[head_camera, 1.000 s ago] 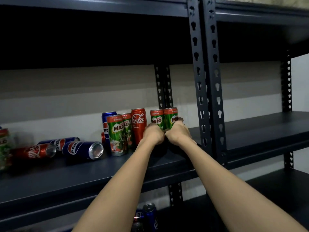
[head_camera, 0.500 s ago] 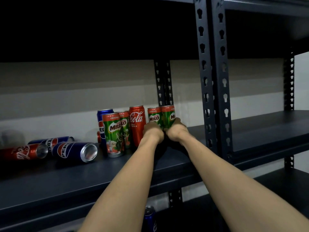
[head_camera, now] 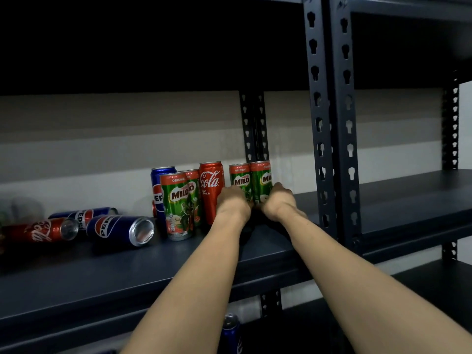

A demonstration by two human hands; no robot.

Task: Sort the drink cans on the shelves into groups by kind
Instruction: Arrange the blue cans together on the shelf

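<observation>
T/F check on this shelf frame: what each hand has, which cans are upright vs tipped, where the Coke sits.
1. The left hand and right hand each grip an upright Milo can: left one, right one. True.
2. The upright Coca-Cola can stands right of both gripped cans. False: it stands to their left.
3. The nearest Pepsi can lies on its side. True.
4. Every Coca-Cola can is upright. False: one lies tipped at far left.
5. The front Milo can is in a hand. False: it stands free on the shelf.
</observation>
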